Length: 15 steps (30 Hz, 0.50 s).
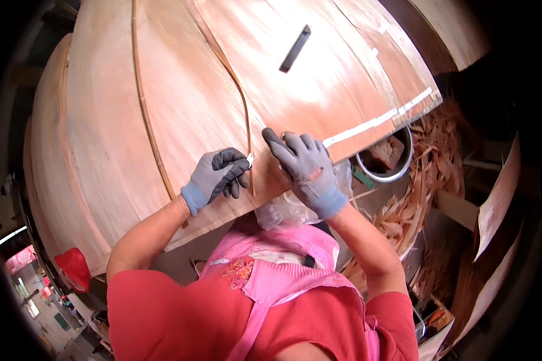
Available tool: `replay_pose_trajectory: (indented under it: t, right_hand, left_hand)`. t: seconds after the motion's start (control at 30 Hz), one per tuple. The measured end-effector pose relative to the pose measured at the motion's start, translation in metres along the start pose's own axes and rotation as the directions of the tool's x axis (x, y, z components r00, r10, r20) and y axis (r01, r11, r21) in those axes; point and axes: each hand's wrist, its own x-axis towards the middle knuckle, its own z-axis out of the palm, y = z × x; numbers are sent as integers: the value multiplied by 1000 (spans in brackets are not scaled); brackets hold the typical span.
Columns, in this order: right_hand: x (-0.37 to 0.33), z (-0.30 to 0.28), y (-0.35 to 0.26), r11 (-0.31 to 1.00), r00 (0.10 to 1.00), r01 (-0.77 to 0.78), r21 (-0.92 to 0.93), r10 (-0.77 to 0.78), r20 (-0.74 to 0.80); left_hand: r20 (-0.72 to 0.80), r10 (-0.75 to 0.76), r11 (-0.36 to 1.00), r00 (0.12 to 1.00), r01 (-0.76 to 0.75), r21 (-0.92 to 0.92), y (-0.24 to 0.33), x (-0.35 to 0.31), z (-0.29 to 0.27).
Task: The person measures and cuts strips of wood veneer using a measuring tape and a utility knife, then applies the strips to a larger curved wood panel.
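Large sheets of pale reddish wood veneer [186,114] lie spread before me. My left hand [214,179], in a grey work glove with dark fingertips, is closed, pinching a small white piece [250,160] between thumb and finger. That piece sits by the lower end of a narrow brown gap [247,120] between two sheets. To its right, my right hand [310,171], gloved alike, rests on the veneer near its front edge. One dark fingertip stretches out to the far left; the other fingers bend slightly, and nothing shows in them.
A long black bar-shaped tool [295,48] lies farther up the veneer. White tape [367,125] runs along the right edge. Beneath that edge are a round metal-rimmed container [411,157] and heaps of veneer scraps [436,144]. Clear plastic [283,210] hangs by my apron; something red [72,268] is at left.
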Motion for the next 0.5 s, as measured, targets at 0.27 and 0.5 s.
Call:
replay_pose_trajectory:
  t: [0.27,0.5]
  right_hand:
    - [66,45,10,970,970,243,-18,-242,28]
    - [103,-20,14,349,956,-90,933,294,-18]
  left_hand:
    - [-238,224,961,945,-255,-110,-4,-5,-46]
    - [-338,241,963,910,-267,-33,45,79,-104]
